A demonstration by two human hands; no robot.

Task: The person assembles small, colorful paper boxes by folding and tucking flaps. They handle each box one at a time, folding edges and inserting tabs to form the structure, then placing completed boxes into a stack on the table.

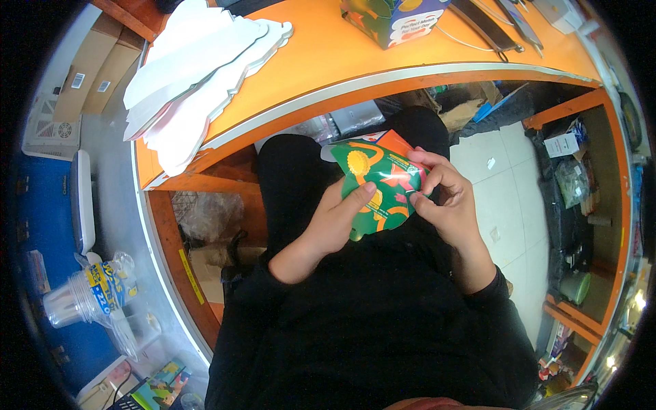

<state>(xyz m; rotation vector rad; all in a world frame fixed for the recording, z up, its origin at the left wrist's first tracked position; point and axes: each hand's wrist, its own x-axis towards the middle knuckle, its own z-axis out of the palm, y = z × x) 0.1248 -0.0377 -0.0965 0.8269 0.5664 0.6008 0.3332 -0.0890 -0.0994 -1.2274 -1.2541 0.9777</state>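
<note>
At the far left, a stack of clear cups (68, 302) is lying on its side in a yellow-and-blue wrapper; next, white card sheets (195, 65) are lying in a loose pile on the orange desk (311, 48), poking past its front edge; the left hand (331, 222) is clamping the carton (386, 205), its thumb pressing on the green face and its other fingers hiding behind; the carton is hanging over the black-clad lap, its orange side facing away; a colourful box (389, 24) is standing on the desk beyond; the right hand (447, 198) is gripping the carton's right edge between thumb and fingers; farther right, an orange-framed rack (615, 198) is holding assorted packages.
</note>
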